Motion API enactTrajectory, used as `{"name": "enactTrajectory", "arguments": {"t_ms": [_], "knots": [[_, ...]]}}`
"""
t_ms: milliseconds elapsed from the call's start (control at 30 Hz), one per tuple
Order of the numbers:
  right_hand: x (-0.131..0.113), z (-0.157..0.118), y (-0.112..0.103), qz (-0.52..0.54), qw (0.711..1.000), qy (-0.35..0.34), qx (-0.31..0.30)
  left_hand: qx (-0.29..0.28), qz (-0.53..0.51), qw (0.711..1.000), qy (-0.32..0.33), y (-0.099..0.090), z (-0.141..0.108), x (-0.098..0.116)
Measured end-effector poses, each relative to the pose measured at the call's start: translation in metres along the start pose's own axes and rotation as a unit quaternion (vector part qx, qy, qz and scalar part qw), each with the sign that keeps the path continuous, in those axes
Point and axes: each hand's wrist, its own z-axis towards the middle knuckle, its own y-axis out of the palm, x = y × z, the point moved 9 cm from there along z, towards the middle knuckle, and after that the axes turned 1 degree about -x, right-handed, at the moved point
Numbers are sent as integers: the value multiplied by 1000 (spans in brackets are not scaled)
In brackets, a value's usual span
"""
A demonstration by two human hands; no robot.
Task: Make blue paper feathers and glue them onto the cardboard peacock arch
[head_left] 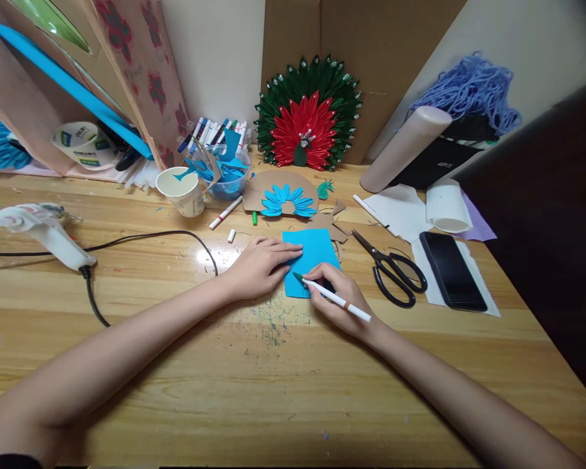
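Note:
A blue sheet lies on the wooden table in front of me. My left hand rests flat with its fingers stretched out, the fingertips on the sheet's left edge. My right hand grips a white marker with a green tip, which points at the lower left part of the sheet. Just behind the sheet is a brown cardboard piece with blue petals on it. Black-handled scissors lie open to the right of my right hand.
A white glue gun with a black cable sits at the left. Behind stand a paper cup, a tub of blue scraps and a red and green peacock craft. At the right are a phone and a white roll.

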Motion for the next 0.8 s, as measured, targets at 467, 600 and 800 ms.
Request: {"name": "enactTrajectory", "arguments": {"t_ms": [467, 600, 800], "knots": [[-15, -3, 7, -21, 996, -86, -28, 1, 4, 1000, 4, -1, 1, 2], [-23, -4, 8, -20, 992, -122, -35, -2, 4, 1000, 4, -1, 1, 1], [-27, -6, 10, 0, 988, -143, -60, -8, 2, 1000, 8, 1, 1, 1]]}}
